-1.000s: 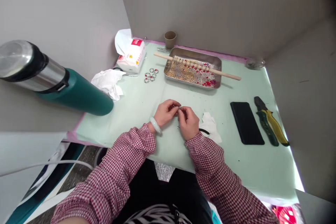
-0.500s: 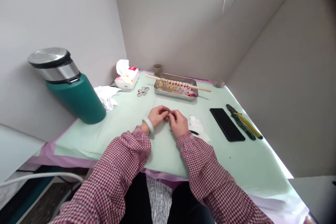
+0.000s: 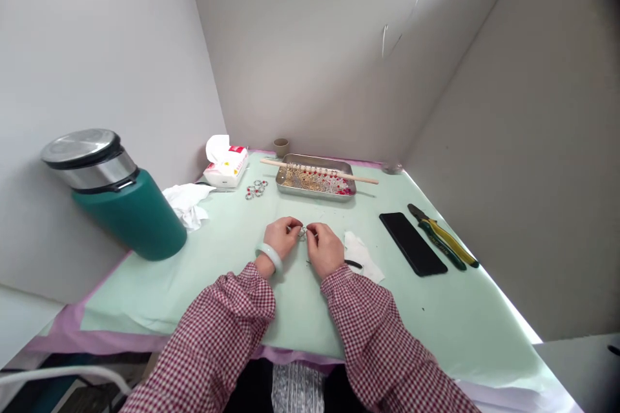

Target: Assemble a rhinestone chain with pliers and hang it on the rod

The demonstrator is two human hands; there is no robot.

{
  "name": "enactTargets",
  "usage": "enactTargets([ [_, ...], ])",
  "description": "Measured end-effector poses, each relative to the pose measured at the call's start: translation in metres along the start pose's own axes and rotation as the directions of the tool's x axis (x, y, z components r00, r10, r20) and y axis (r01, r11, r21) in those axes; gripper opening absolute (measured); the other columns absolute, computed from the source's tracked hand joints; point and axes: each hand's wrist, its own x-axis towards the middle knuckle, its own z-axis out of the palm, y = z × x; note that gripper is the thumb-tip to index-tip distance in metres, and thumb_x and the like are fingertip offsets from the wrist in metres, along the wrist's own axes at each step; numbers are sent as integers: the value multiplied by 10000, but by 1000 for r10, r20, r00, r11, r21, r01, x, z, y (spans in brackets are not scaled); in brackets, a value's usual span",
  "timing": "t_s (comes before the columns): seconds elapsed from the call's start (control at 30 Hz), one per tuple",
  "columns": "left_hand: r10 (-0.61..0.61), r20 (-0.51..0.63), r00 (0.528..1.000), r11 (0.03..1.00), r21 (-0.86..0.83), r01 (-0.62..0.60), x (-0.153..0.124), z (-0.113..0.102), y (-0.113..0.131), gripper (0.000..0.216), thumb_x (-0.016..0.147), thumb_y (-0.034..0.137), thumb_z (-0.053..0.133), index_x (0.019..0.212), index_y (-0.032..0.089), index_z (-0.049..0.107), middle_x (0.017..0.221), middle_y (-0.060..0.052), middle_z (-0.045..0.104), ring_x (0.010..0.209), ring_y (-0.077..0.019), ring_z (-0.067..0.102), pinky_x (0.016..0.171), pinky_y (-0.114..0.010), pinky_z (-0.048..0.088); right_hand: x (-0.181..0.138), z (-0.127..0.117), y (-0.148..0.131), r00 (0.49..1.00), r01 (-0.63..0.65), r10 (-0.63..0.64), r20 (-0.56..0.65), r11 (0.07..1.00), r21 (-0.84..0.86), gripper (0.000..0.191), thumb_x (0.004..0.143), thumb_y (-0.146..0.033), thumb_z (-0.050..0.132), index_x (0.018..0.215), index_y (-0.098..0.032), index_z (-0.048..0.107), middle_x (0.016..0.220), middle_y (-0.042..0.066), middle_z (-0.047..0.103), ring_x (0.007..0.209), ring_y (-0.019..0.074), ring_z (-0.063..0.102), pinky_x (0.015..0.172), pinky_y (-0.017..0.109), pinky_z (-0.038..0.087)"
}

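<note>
My left hand (image 3: pixel 282 236) and my right hand (image 3: pixel 323 248) meet over the middle of the pale green table (image 3: pixel 232 284). Both pinch a small beaded ring piece (image 3: pixel 302 232) between their fingertips. A pale bangle (image 3: pixel 270 255) circles my left wrist. Both sleeves are red checked cloth. A white tissue (image 3: pixel 361 251) and a thin dark tool (image 3: pixel 354 264) lie just right of my right hand.
A metal tray (image 3: pixel 316 182) of gold and red beads sits at the back, with a wooden stick (image 3: pixel 361 177) across it. Finished bead rings (image 3: pixel 256 189), a tissue pack (image 3: pixel 225 168), crumpled tissue (image 3: pixel 186 201), a green flask (image 3: pixel 116 202), a black phone (image 3: pixel 412 251) and pliers (image 3: pixel 443 244) surround me.
The camera has tilted up, so the table looks farther and more wall shows. My hands stay together on the small piece, fingertips slightly parted now.
</note>
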Motion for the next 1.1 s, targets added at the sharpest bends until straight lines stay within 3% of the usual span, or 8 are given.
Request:
enactTargets([
  [0.43, -43, 80, 996, 998, -39, 47, -16, -7, 8, 143, 796, 232, 476, 816, 174, 606, 720, -13, 642, 594, -131, 552, 589, -237, 424, -5, 0, -1, 994, -17, 20, 106, 999, -30, 162, 859, -161, 424, 902, -179, 579, 858, 61, 607, 798, 183, 576, 706, 273, 424],
  [0.77, -41, 52, 998, 996, -79, 45, -16, -5, 2, 107, 755, 219, 518, 784, 188, 616, 739, -13, 656, 654, -145, 577, 655, -260, 437, -7, -1, 0, 995, 35, -29, 95, 997, -63, 151, 858, -176, 450, 844, -189, 600, 834, 51, 616, 789, 175, 578, 705, 263, 413],
  [1.1, -63, 98, 993, 947, -308, 90, -25, -4, 2, 76, 756, 235, 502, 795, 180, 539, 648, 5, 624, 551, -139, 632, 554, -248, 514, -7, -2, 0, 993, 98, -96, 74, 995, -18, 152, 851, -187, 459, 879, -206, 607, 886, 27, 637, 819, 154, 589, 709, 248, 416],
])
